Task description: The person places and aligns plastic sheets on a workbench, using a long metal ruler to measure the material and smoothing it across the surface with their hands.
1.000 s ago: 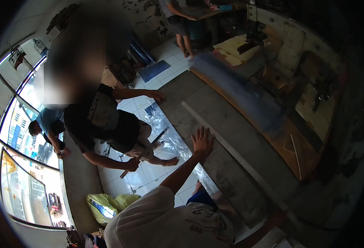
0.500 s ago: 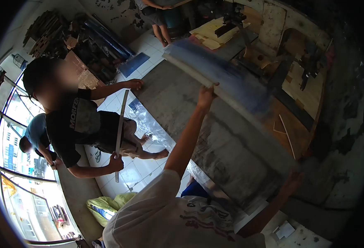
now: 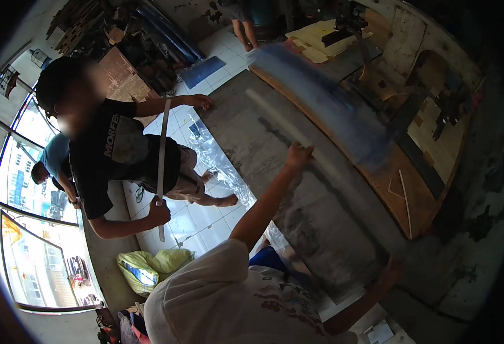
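Note:
My left hand (image 3: 301, 156) is closed around a long, straight, pale bar (image 3: 283, 121), which lies slantwise over a dark grey, smeared slab (image 3: 234, 135). Motion blurs the bar, so whether it touches the slab is unclear. Low on the right, my right hand (image 3: 391, 272) is near the bar's near end; its fingers are dark and smeared. Across the slab, a co-worker in a black shirt (image 3: 123, 149) rests one hand (image 3: 201, 101) at the slab's edge. The co-worker's other hand (image 3: 159, 213) grips a thin, upright strip (image 3: 162, 163).
A blurred blue sheet-like thing (image 3: 343, 112) lies over a wooden board (image 3: 401, 200) beyond the slab. Clear plastic film (image 3: 220, 157) hangs along the slab's left edge. A green-yellow bag (image 3: 171, 259) sits on the left. Another person (image 3: 57, 166) bends by the windows.
The bar has moved from the slab's far edge back over the slab toward me, in my left hand. More of the wooden board's edge now shows. The view has shifted slightly.

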Demonstrator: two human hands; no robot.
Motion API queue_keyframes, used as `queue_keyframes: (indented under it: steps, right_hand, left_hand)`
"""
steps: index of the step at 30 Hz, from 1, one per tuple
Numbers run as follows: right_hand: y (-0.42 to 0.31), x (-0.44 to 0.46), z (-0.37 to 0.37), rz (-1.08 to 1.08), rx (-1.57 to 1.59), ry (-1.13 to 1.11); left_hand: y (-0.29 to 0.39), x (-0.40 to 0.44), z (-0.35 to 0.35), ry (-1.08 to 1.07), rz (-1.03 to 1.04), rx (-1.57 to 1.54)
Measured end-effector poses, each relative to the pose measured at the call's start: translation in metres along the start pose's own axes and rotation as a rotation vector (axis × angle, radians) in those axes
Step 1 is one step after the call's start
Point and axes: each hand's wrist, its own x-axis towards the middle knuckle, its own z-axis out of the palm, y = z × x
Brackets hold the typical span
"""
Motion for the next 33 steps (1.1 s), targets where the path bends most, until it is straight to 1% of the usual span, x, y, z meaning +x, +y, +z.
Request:
queue_keyframes:
  steps: [1,3,4,6,7,8,10,11,13,14,15,17,19,22,23,25,26,28,31,33]
  right_hand:
    - [0.024,-0.011,0.009,0.001,0.037,-0.002]
    - [0.021,-0.038,0.005,0.017,0.010,-0.036]
    - [0.016,-0.052,0.001,0.025,-0.009,-0.055]
    - [0.006,-0.070,0.002,0.088,0.247,-0.087]
    - [0.003,-0.075,0.005,0.121,0.376,-0.101]
    - [0.005,-0.079,0.007,0.076,0.324,-0.118]
    - [0.009,-0.080,0.011,-0.022,0.223,-0.147]
    - [0.009,-0.081,0.012,-0.053,0.165,-0.112]
    - [0.009,-0.081,0.014,-0.115,0.052,-0.036]
    - [0.009,-0.083,0.014,0.041,0.250,-0.034]
    - [0.010,-0.085,0.014,0.197,0.448,-0.031]
    - [0.021,-0.082,0.021,0.473,0.606,-0.086]
    - [0.036,-0.072,0.020,0.713,0.508,-0.213]
    - [0.028,-0.087,0.026,0.423,0.477,-0.019]
    - [0.027,-0.090,0.032,0.457,0.541,0.008]
    - [0.021,-0.094,0.041,0.520,0.665,0.061]
    - [0.019,-0.095,0.036,0.524,0.677,0.027]
    - [0.010,-0.095,0.028,0.532,0.709,-0.038]
    - [0.013,-0.098,0.033,0.527,0.959,-0.002]
    - [0.013,-0.097,0.033,0.525,0.885,0.004]
  left_hand:
    - [-0.015,-0.006,-0.024,-0.110,0.045,0.158]
    - [-0.036,-0.012,-0.070,-0.251,0.202,0.505]
    - [-0.046,-0.015,-0.090,-0.282,0.318,0.692]
    - [-0.040,-0.020,-0.108,-0.221,0.172,0.783]
    - [-0.018,-0.022,-0.106,-0.127,-0.087,0.681]
    - [0.002,-0.025,-0.104,-0.032,-0.344,0.570]
    - [0.037,-0.027,-0.105,0.105,-0.183,0.939]
    - [0.050,-0.023,-0.109,0.176,-0.093,1.119]
    - [0.043,0.011,-0.132,0.278,0.246,1.191]
    - [0.034,0.027,-0.145,0.329,0.413,1.218]
    - [0.029,0.041,-0.158,0.340,0.425,1.277]
    - [0.028,0.066,-0.176,0.363,0.457,1.398]
    - [0.030,0.074,-0.188,0.313,0.529,1.324]
    - [0.032,0.079,-0.206,0.249,0.584,1.270]
    - [0.031,0.080,-0.209,0.230,0.594,1.258]
    - [0.038,0.074,-0.209,0.257,0.535,1.362]
    - [0.043,0.070,-0.209,0.272,0.505,1.416]
    - [0.045,0.074,-0.217,0.255,0.470,1.405]
    - [0.044,0.078,-0.218,0.259,0.474,1.397]
    - [0.044,0.077,-0.218,0.268,0.478,1.401]
